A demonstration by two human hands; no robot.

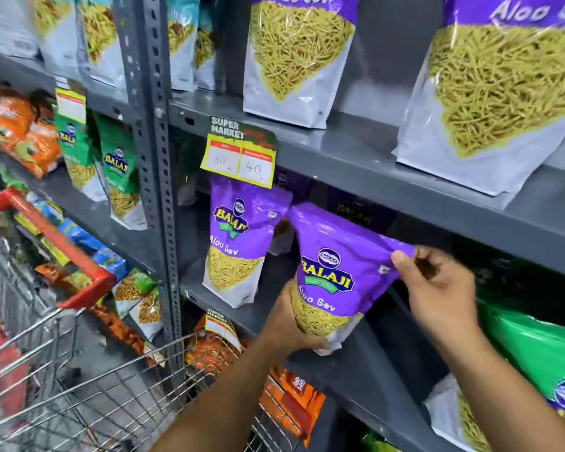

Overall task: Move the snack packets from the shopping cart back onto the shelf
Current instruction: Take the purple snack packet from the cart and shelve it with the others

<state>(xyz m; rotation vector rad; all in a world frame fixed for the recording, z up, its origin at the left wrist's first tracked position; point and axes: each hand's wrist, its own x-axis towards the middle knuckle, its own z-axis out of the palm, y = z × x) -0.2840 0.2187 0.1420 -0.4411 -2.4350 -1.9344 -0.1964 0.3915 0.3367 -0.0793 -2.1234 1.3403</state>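
While the shopping cart point(79, 380) with its red handle point(62, 246) stands at the lower left, grey metal shelves point(388, 164) fill the rest of the view, divided by a perforated post point(154, 190). On the middle shelf one purple packet point(238, 243) stands upright under a yellow price tag point(240, 156). Just right of it, the left hand point(287, 324) is closed under the bottom of a second purple packet point(336, 272), and the right hand point(437, 288) pinches its top corner. This packet is tilted, over the shelf edge. Green packets point(542, 353) lie at the far right.
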